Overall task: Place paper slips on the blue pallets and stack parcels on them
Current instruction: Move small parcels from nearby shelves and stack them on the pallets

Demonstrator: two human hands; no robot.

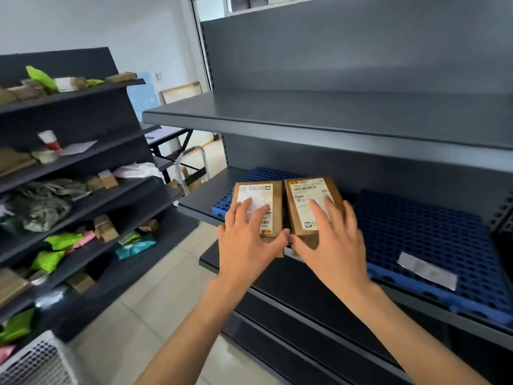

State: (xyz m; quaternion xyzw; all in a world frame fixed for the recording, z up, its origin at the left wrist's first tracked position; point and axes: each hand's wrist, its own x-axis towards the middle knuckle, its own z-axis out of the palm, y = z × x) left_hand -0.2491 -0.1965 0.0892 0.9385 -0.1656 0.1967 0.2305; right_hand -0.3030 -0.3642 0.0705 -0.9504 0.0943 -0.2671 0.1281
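Observation:
Two brown cardboard parcels with white labels lie side by side on the left blue pallet (222, 202) on the middle shelf. My left hand (245, 237) rests flat on the left parcel (256, 202), fingers straight and thumb at its front edge. My right hand (333, 240) lies the same way on the right parcel (305, 195). A second blue pallet (416, 226) to the right carries one white paper slip (426, 269) near its front edge. Any slip under the parcels is hidden.
An empty grey shelf board (333, 118) overhangs the pallets closely. A dark rack (83, 173) on the left holds several bags and boxes. A white wire basket (36, 362) sits at the bottom left. Tiled floor (166, 301) lies between the racks.

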